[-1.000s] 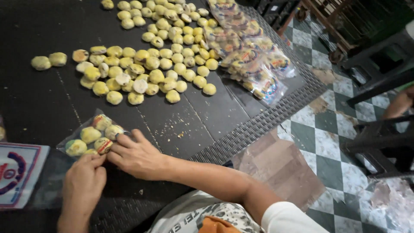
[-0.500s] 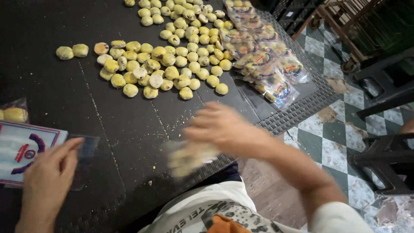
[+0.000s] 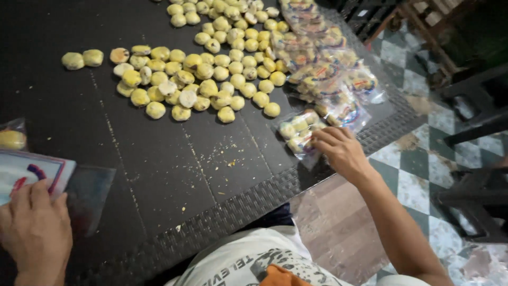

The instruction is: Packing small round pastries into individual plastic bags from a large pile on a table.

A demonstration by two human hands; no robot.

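Near the right edge of the dark mat (image 3: 174, 175), the right hand (image 3: 341, 151) rested on a filled clear bag of yellow pastries (image 3: 300, 132), fingertips pressing its lower end while the bag lay flat on the mat. Whether the fingers actually pinched the plastic or only lay on it could not be told. That bag sat just beside the near end of a pile of packed bags (image 3: 328, 69) with coloured labels, which ran along the right edge toward the far corner.

At the near left corner, the left hand (image 3: 34, 230) lay flat, fingers loosely spread, on a stack of empty printed bags (image 3: 32, 172), touching its near end without closing on it. A clear flap of plastic stuck out from the stack toward the middle of the mat. Just beyond the stack, at the left edge, another bag with a yellow pastry (image 3: 11, 139) showed partly.

Loose yellow pastries (image 3: 201, 79) were heaped across the far middle of the mat, well apart from both hands, with crumbs scattered between. Beyond the right edge lay a green-and-white checked floor (image 3: 423, 175).
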